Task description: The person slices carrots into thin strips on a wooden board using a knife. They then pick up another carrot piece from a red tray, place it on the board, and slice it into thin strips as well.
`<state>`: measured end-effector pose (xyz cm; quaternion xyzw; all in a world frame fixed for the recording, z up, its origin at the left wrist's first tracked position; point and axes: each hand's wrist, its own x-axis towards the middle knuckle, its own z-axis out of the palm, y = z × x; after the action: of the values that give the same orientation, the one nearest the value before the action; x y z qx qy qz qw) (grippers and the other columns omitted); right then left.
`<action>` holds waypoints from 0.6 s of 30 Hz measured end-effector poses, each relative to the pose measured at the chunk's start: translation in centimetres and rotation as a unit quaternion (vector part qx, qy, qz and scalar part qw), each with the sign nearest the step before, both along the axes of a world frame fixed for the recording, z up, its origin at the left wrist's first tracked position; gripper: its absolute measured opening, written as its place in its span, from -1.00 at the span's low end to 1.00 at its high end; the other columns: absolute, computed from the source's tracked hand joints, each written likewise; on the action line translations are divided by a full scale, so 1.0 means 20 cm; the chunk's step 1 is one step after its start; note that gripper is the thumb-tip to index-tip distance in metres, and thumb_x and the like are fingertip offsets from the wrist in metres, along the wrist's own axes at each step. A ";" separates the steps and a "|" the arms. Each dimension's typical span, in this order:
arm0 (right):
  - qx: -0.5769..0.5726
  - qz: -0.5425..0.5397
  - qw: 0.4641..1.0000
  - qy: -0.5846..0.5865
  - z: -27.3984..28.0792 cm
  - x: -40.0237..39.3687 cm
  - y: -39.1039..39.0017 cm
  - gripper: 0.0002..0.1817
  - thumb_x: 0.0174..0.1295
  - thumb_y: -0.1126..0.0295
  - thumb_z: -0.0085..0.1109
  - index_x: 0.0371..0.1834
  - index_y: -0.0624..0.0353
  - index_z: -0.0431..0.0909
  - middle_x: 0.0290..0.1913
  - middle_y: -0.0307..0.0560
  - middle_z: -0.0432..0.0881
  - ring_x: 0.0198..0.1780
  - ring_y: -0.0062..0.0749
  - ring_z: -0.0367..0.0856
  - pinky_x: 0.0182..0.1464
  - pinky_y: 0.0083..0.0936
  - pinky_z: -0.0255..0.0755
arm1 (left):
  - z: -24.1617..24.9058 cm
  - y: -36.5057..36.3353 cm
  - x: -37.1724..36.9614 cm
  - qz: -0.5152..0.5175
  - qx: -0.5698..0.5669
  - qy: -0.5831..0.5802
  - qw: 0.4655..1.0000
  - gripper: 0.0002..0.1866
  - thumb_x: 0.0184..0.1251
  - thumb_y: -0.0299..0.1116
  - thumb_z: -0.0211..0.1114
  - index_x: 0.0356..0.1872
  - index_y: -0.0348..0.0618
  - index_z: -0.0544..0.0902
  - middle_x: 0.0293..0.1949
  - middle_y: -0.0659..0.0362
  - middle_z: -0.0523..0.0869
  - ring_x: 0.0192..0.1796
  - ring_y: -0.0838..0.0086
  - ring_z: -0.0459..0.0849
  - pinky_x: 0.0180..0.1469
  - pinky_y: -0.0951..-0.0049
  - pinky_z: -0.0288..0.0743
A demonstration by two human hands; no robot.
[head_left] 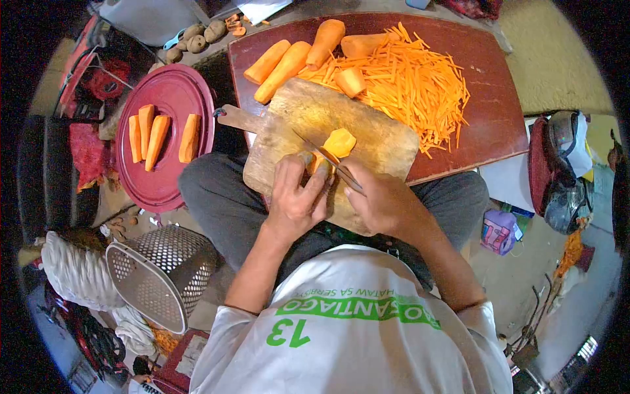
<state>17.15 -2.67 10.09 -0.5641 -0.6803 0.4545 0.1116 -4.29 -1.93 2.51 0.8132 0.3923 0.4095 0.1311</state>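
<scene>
My right hand (380, 200) is closed round the handle of a knife (319, 150). Its blade slants across a wooden cutting board (279, 154) on my lap, against a short piece of carrot (315, 164). The fingers of my left hand (296, 192) press that piece down beside the blade. Just past the blade lie cut carrot slices (340, 142), overlapping on the board. Behind the board is a large heap of carrot sticks (417, 88), with a cut carrot chunk (350, 81) at its near edge.
The heap and several peeled carrots (285, 71) rest on a dark red tabletop (492, 98). More carrots (156, 141) lie on a round red lid (180, 85) at left. A perforated basket (161, 276) stands lower left; a purple bag (500, 231) sits at right.
</scene>
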 end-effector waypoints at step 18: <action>0.054 -0.019 0.998 0.004 0.18 0.07 -0.20 -0.48 0.57 0.30 0.23 0.50 0.26 0.45 0.11 0.35 0.79 0.14 0.27 0.81 0.11 0.00 0.68 | -0.01 0.01 -0.03 -0.001 0.018 0.005 1.000 -0.59 0.10 -0.50 0.62 0.02 -0.22 0.76 -0.11 -0.07 0.62 -0.11 -0.03 0.66 -0.05 0.01 0.54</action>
<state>18.59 -6.59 13.77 -0.5685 -0.6922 0.4173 0.1531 -4.85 -1.74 2.31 0.8181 0.3845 0.4118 0.1154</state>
